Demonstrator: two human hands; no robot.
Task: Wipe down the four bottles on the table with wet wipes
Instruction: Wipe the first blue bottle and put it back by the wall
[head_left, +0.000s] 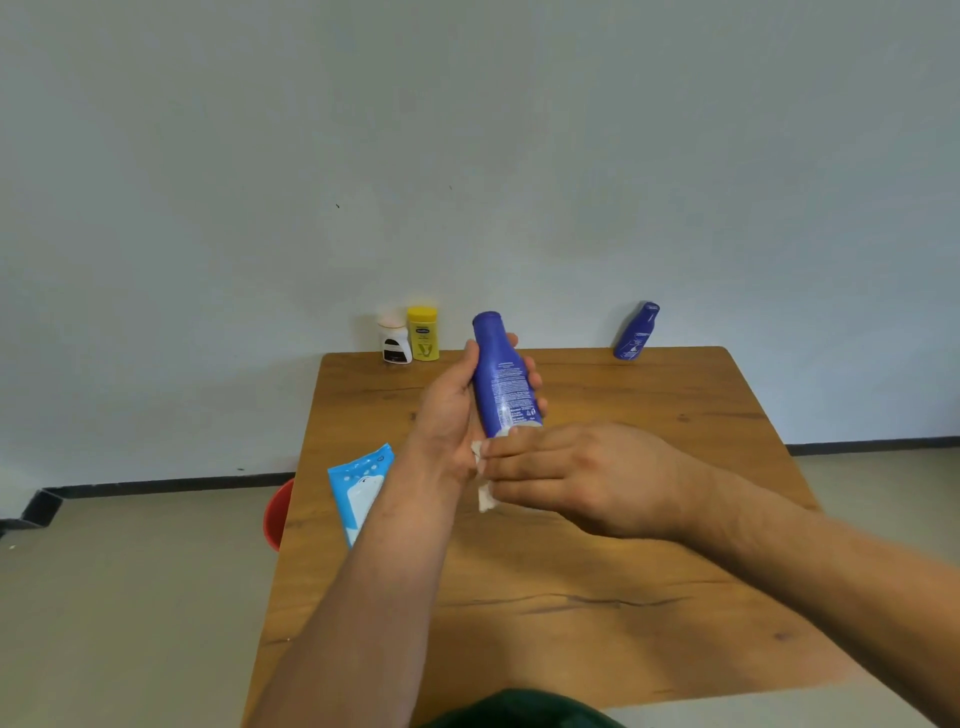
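Large blue bottle (503, 374) is off the table (597, 597), held in the air over its middle with the narrow end pointing up and away from me. I note the left hand (451, 415) grips it: thumb up the left side, fingers (532, 371) wrapped round the body and showing at its right edge. The right hand (569, 475) comes in from the right with its fingers close together and holds a white wet wipe (487, 496) against the bottle's lower end. Part of the wipe hangs below the hand, and the thumb is hidden from me. Three further bottles stand at the table's far edge by the wall: a white bottle (394, 342) and a yellow bottle (423, 333) just beside each other on the left, and a small blue bottle (636, 332) well apart on the right. A light blue wipes pack (360, 488) lies at the left edge, partly behind the left forearm. A red container (277, 515) sits on the floor beside the table.
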